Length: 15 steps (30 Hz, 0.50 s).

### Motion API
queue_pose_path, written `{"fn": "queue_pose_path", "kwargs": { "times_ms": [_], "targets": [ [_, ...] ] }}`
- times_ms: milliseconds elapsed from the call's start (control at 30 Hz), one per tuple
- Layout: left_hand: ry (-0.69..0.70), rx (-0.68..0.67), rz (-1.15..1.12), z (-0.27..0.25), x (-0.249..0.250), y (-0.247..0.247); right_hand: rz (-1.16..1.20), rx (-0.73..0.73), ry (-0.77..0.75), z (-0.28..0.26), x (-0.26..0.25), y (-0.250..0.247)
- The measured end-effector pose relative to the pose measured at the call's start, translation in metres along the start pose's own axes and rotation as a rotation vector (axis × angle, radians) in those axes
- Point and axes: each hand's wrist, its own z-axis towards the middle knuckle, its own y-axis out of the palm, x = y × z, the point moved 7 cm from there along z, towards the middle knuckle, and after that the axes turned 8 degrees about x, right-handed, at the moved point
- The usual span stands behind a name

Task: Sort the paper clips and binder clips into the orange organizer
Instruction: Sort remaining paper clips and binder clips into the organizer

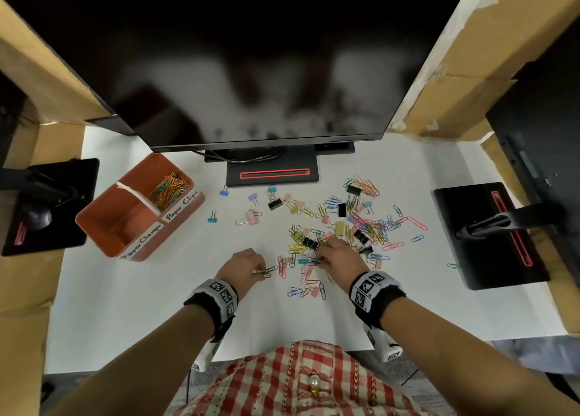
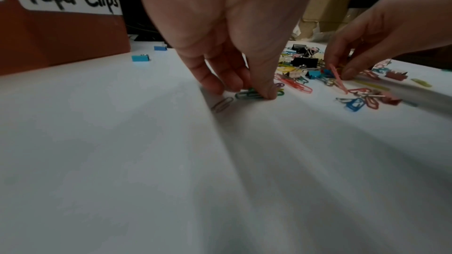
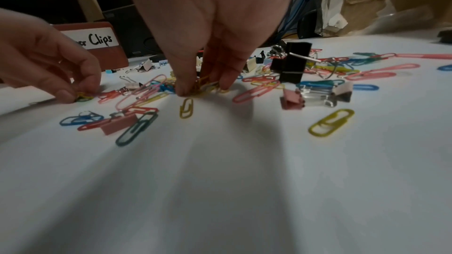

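Paper clips [image 1: 361, 227] and binder clips [image 1: 309, 243] lie mixed in one heap on the white tabletop [image 1: 141, 306], right of centre and well apart from the orange organizer [image 1: 103, 243] at the back left. Its "Paper Clips" bin already holds a small tangle; the other bin looks bare.

Left hand [image 1: 248, 266] pinches a few green clips [image 2: 249, 95] against the sheet at the heap's near-left edge. Right hand [image 1: 337, 257] has its grip closed on a small yellow bunch [image 3: 205, 85] inside the heap.

Risks, as I judge them:
- Clips hook into each other, so a lifted bunch could drag a binder clip along (the black ones sit just beside the right fingers) and land it in the wrong bin.
- A loose pinch on flat wire may shed clips during the carry across.
- The sheet is creased in front of the left fingers; sliding clips there could snag.

Room: bare tabletop lies between the heap and the organizer, broken only by a few stray binder clips, so the carry path is open. The monitor [image 1: 251, 70] overhangs the far side, and dark stands flank both sides, the left one close beside the organizer.
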Motion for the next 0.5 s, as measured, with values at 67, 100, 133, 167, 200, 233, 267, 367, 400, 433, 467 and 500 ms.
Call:
{"fn": "queue_pose_path", "kwargs": {
  "times_ms": [67,100,133,167,200,233,267,367,400,433,467,500],
  "targets": [
    [-0.022,-0.021,0.013,0.003,0.002,0.0,-0.005,-0.02,0.002,0.004,0.0,0.0],
    [-0.036,-0.031,0.016,0.005,0.002,-0.001,-0.01,-0.035,0.007,0.006,0.0,-0.001],
    [-0.049,-0.041,0.018,0.008,0.001,-0.001,-0.019,-0.05,0.013,0.008,0.001,0.0],
    [-0.057,-0.052,0.022,0.009,0.001,-0.001,-0.029,-0.064,0.022,0.009,0.002,0.0],
    [-0.062,-0.065,0.027,0.011,0.002,0.0,-0.038,-0.077,0.032,0.01,0.003,0.0],
    [-0.064,-0.082,0.033,0.013,0.003,0.001,-0.044,-0.085,0.041,0.011,0.004,-0.001],
    [-0.066,-0.1,0.039,0.014,0.004,0.002,-0.047,-0.089,0.051,0.012,0.005,-0.001],
    [-0.072,-0.127,0.057,0.017,0.006,0.005,-0.045,-0.096,0.064,0.013,0.004,-0.005],
    [-0.071,-0.126,0.056,0.017,0.006,0.006,-0.042,-0.096,0.067,0.013,0.003,-0.006],
    [-0.07,-0.121,0.052,0.017,0.006,0.006,-0.04,-0.097,0.074,0.013,0.003,-0.007],
    [-0.067,-0.112,0.045,0.017,0.005,0.006,-0.034,-0.097,0.089,0.014,0.004,-0.007],
    [-0.064,-0.1,0.037,0.016,0.005,0.006,-0.03,-0.097,0.107,0.014,0.004,-0.006]
  ]
}}
